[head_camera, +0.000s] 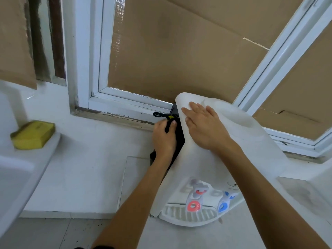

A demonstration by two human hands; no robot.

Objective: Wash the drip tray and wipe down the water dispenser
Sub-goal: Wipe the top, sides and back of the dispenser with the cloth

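A white water dispenser [239,133] stands below me against the window wall, seen from above, with no bottle in its top well. Its red tap [193,206] and blue tap [223,206] hang over the white slotted drip tray [188,215] at its foot. My right hand [203,126] lies flat, fingers spread, on the dispenser's top left edge. My left hand [164,135] reaches behind the dispenser's left side and grips a black cord [158,115] with a yellow tag at the black rear panel.
A yellow sponge [33,134] lies on the rim of a white sink [21,177] at the left. Cardboard [179,51] covers the white-framed window panes behind. A grey tiled floor [53,232] runs along the bottom, and a white ledge [309,193] sits to the right.
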